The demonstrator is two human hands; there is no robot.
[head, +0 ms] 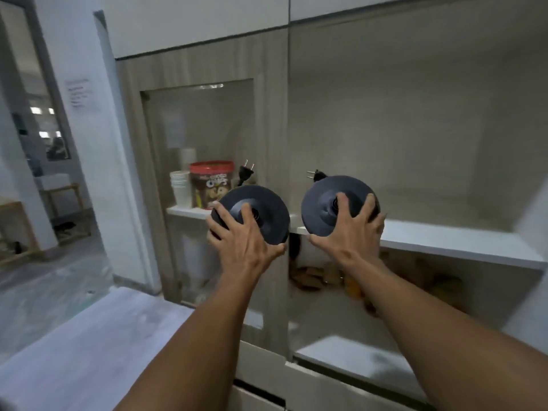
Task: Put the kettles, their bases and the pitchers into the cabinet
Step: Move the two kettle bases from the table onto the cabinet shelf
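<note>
I hold two round black kettle bases up in front of the cabinet. My left hand (pixel 241 237) grips the left kettle base (pixel 268 209), whose plug (pixel 246 171) sticks up above it. My right hand (pixel 354 231) grips the right kettle base (pixel 321 200), tilted toward me, with its plug (pixel 315 175) at its top left. Both bases hover at the front edge of the white cabinet shelf (pixel 450 240). The compartment behind the right base is open and bare. No kettle or pitcher is in view.
A glass cabinet door (pixel 204 129) on the left stands in front of a red-lidded cereal tub (pixel 211 182) and stacked white cups (pixel 180 186). Brown items (pixel 320 275) lie on the lower shelf. A white counter (pixel 98 345) runs below left; a doorway (pixel 38 143) opens at far left.
</note>
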